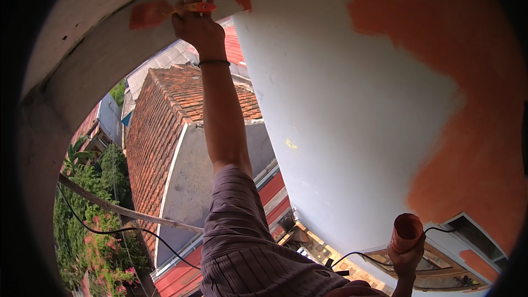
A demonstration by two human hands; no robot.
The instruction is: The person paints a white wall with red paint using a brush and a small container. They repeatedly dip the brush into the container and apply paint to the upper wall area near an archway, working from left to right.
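Note:
My left hand (201, 28) is raised high, a dark band round its wrist. Its fingers are closed on the handle of a flat paintbrush (151, 14), whose orange-coated bristles point left. The bristles lie against or just in front of the grey underside of a curved beam (104, 49); I cannot tell whether they touch. Low at the right, my right hand (408, 258) grips a paint cup (407, 230) smeared with orange, its mouth facing up. What is inside the cup is too dark to make out.
A white wall (341, 104) fills the right, with orange paint (440, 38) along its top and right side. Below are a tiled roof (159, 126), red metal roofing (187, 275) and shrubs (93, 225). A wooden pole (126, 212) and black cable (110, 232) cross at lower left.

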